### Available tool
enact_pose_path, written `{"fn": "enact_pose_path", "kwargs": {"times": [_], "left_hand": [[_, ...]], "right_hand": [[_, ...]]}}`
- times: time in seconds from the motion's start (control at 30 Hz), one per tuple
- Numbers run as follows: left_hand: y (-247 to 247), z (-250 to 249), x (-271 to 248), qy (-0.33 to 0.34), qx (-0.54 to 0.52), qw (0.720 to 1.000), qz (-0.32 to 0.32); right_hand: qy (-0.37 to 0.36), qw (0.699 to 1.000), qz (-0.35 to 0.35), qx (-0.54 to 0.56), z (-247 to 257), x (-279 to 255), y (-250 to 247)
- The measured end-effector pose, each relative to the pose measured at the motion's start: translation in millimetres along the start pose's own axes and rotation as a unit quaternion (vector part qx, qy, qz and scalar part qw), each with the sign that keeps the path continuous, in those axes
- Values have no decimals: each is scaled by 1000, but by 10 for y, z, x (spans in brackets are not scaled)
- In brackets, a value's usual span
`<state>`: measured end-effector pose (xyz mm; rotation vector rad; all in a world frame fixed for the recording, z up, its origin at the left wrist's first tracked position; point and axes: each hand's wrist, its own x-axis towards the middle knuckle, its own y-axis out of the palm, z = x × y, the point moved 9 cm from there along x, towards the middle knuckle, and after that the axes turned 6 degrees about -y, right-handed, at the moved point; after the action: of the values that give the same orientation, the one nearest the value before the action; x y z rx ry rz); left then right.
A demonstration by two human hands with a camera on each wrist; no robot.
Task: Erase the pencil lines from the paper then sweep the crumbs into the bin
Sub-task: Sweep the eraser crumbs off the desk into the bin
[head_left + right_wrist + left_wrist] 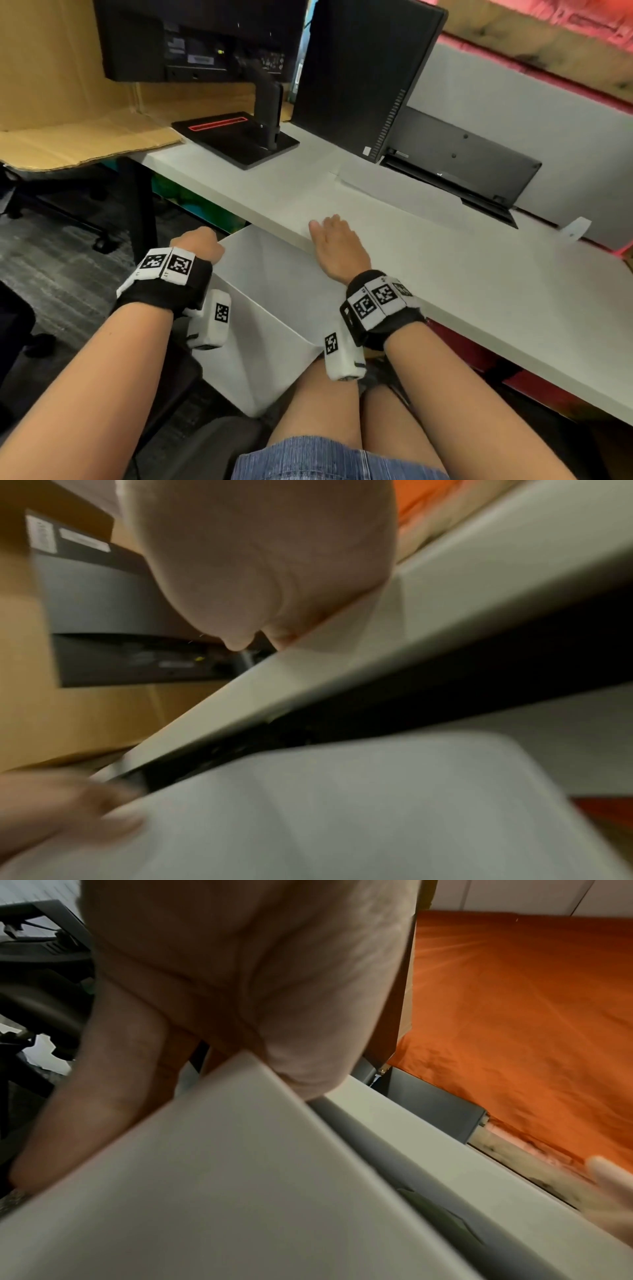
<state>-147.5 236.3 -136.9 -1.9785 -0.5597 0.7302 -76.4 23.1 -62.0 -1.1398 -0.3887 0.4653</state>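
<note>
A white bin [274, 308] hangs just below the front edge of the white desk [479, 291]. My left hand [202, 241] grips its far left rim; in the left wrist view the thumb lies over the bin's rim [240, 1150] and the fingers run down the outside. My right hand [334, 240] lies flat, palm down, on the desk's front edge right above the bin. A white sheet of paper [394, 192] lies further back on the desk. No crumbs or eraser can be made out. The right wrist view is blurred; it shows the bin [342, 804] under the desk edge.
A monitor [198, 37] on a black stand [236, 137], a black computer tower [366, 75] and a flat black device [462, 161] stand along the back of the desk. Cardboard [68, 137] lies to the left. An office chair base [51, 205] is on the floor.
</note>
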Motion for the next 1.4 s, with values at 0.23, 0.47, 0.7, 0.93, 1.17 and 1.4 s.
{"fn": "enact_pose_path", "kwargs": {"times": [0.23,0.47,0.7,0.93,1.17,1.4], "left_hand": [[-44,45,-1,-17,11,1000,-13],[-109,227,90,-39,-12,999,-15],[-125,353,178,-58,-50,997,-9],[-137,428,215,-59,-66,996,-5],[-133,411,177,-57,-71,996,1],[-172,396,132,-54,-82,995,1]], "right_hand": [[-113,975,18,189,632,62,-47],[177,976,114,-54,-664,804,-254],[101,976,165,-101,-268,1025,116],[-113,951,283,-49,441,640,364],[-152,910,373,101,821,78,267],[-75,958,272,-43,645,972,-71]]}}
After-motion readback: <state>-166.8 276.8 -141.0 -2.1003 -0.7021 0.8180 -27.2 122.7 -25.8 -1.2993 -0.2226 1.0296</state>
